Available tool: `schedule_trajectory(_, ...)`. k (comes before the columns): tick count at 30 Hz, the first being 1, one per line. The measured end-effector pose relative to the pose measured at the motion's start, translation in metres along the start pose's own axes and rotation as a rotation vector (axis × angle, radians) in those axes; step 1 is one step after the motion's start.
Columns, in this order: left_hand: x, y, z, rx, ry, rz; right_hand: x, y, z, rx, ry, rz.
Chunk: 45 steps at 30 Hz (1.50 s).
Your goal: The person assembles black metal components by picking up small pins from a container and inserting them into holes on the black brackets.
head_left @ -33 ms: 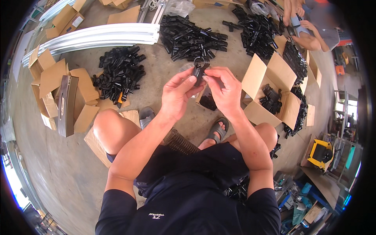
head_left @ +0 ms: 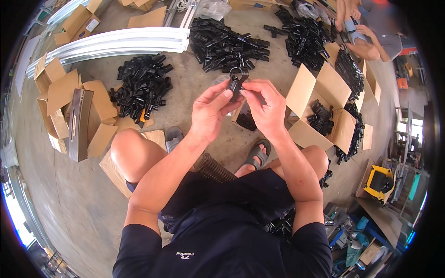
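Observation:
Over the floor in front of my knees, a black pipe fitting (head_left: 235,86) with a round open end pointing away from me is held between my hands. My left hand (head_left: 206,113) grips its left side, thumb on top. At its right side, my right hand (head_left: 269,104) is closed in a pinch against the fitting; any small piece between those fingertips is hidden. Below the hands, a small box of dark parts (head_left: 245,119) is partly covered by my right hand. Beyond the fitting lies a pile of black fittings (head_left: 225,44).
More black fittings (head_left: 141,88) are heaped at left, with another heap (head_left: 306,41) at far right. An open cardboard box (head_left: 344,127) holds several parts. Torn cartons (head_left: 99,99) and long metal rails (head_left: 125,42) lie left. A person (head_left: 371,39) sits at far right.

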State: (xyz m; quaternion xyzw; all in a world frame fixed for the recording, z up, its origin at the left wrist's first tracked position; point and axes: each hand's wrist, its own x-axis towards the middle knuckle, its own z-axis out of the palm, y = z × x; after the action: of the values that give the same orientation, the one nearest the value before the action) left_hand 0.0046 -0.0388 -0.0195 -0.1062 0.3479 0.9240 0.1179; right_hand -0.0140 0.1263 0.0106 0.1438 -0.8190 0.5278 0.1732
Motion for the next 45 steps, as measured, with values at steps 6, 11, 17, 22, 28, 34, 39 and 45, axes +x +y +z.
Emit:
schedule_trajectory(6, -0.001, -0.001, 0.0, 0.034, 0.001, 0.022, -0.001, 0.005, 0.002, 0.011, 0.008, -0.044)
schedule_trajectory(11, -0.003, -0.002, 0.003, 0.042, -0.003, 0.025, -0.005, 0.005, 0.004, 0.012, 0.07, -0.053)
schedule_trajectory(17, -0.009, -0.008, 0.005, 0.032, -0.002, 0.024, -0.004, 0.016, -0.001, -0.357, -0.01, -0.232)
schedule_trajectory(22, -0.01, -0.005, 0.009, 0.019, 0.036, -0.006, 0.006, 0.007, -0.015, -0.421, -0.108, -0.21)
schedule_trajectory(28, -0.009, -0.007, 0.006, 0.011, 0.025, 0.018, 0.001, 0.0, -0.007, -0.357, -0.107, -0.131)
schedule_trajectory(34, -0.009, -0.014, 0.005, -0.034, 0.057, 0.0, 0.005, 0.007, -0.009, -0.532, -0.123, -0.234)
schedule_trajectory(39, -0.007, -0.009, 0.006, -0.047, 0.041, 0.022, 0.006, -0.013, -0.005, -0.363, -0.125, -0.106)
schedule_trajectory(45, -0.008, -0.012, 0.004, -0.027, 0.036, -0.006, 0.0, 0.011, -0.009, -0.58, -0.217, -0.198)
